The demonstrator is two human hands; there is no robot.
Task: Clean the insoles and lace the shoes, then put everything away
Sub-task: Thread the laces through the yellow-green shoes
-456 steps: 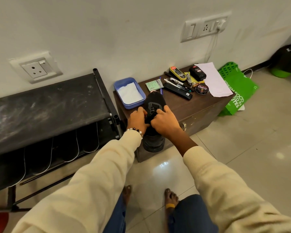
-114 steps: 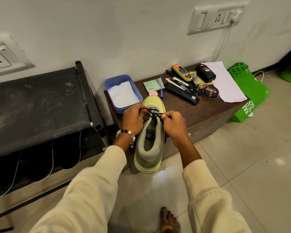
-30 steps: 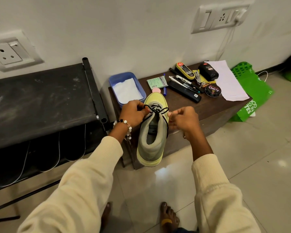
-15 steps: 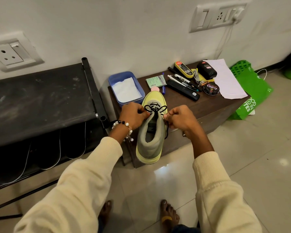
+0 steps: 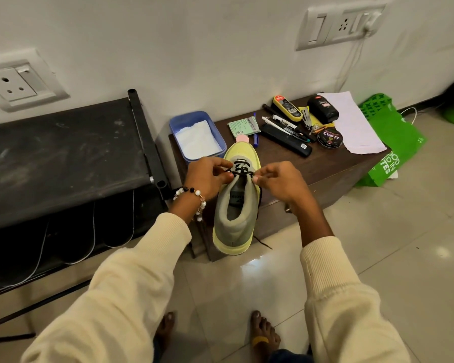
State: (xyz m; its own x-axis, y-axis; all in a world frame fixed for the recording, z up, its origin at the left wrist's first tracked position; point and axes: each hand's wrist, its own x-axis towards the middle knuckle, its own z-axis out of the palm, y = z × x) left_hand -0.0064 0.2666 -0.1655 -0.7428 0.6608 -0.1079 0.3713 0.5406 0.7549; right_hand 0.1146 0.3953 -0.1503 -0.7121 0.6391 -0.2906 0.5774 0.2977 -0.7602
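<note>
A yellow and grey shoe (image 5: 233,221) rests toe-first on the front edge of a brown wooden box (image 5: 328,163), its heel hanging over the floor. A black lace (image 5: 241,167) crosses its upper eyelets. My left hand (image 5: 207,176) pinches the lace on the shoe's left side. My right hand (image 5: 278,182) pinches the lace on the right side. A loose lace end (image 5: 262,243) trails below the shoe's right side.
On the box lie a blue tub (image 5: 197,136) with white cloth, a green packet (image 5: 243,126), a polish tin (image 5: 330,137), a black brush (image 5: 286,140), pens, bottles and a paper sheet (image 5: 357,124). A black shoe rack (image 5: 63,158) stands left, a green bag (image 5: 393,142) right.
A black shoe was on the box 15 seconds ago; the yellow one is there now. Over the last second both hands stayed at the lace, the right drawing in toward the shoe.
</note>
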